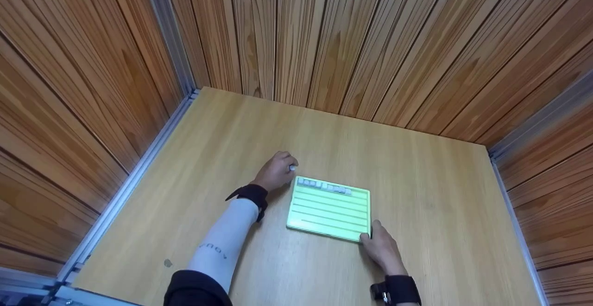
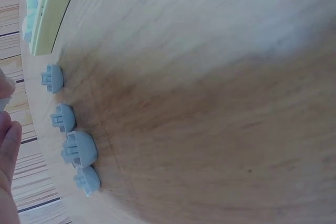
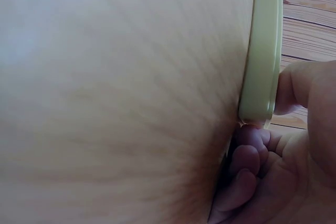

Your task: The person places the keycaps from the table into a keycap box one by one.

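A light green board [image 1: 329, 213] with raised parallel ridges lies on the table, several pale grey-blue keycaps [image 1: 319, 184] lined up along its far edge. Just off its far left corner, my left hand [image 1: 276, 171] pinches a small pale keycap [image 1: 292, 168]. Below that hand, the left wrist view has several loose keycaps [image 2: 80, 149] on the tabletop, their stems showing; the head view does not show them. My right hand [image 1: 381, 246] grips the board's near right corner, thumb [image 3: 294, 90] on top and curled fingers [image 3: 244, 161] against the edge.
The wooden tabletop [image 1: 435, 232] extends around the board. Plank walls [image 1: 296, 37] enclose it at the back and both sides, with metal rails [image 1: 139, 171] along the side edges. A small dark spot [image 1: 167, 263] marks the table at the near left.
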{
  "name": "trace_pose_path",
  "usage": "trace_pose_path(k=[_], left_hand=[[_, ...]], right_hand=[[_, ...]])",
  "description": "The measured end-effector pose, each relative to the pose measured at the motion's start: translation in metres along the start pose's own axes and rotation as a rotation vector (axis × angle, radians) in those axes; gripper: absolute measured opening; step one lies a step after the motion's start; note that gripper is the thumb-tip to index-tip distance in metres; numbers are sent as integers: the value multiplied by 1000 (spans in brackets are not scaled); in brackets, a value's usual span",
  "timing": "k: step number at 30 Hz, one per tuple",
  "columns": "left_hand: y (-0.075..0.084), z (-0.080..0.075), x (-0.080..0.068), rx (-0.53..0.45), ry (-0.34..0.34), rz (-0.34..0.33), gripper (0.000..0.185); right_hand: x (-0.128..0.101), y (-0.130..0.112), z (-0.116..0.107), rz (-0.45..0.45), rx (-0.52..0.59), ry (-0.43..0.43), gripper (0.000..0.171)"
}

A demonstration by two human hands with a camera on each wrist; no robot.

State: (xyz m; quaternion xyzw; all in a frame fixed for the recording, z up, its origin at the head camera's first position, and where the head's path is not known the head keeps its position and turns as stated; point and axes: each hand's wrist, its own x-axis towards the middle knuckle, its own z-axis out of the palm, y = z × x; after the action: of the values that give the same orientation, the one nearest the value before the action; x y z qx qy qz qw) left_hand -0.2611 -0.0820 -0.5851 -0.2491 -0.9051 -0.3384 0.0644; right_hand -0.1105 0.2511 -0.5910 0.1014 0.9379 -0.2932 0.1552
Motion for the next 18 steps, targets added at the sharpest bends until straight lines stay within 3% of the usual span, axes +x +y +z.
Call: trace_pose_path(k=[5,11,18], left_hand=[[4,3,4,25,-9,44,16],[17,7,10,13,-68,13,19],[34,16,17,6,-115,56,21]], right_hand=[[-2,-1,0,4,10,0,21],[-3,-1,-2,-11,18,-3,22],[-4,1,-1,-68,5,39,20]])
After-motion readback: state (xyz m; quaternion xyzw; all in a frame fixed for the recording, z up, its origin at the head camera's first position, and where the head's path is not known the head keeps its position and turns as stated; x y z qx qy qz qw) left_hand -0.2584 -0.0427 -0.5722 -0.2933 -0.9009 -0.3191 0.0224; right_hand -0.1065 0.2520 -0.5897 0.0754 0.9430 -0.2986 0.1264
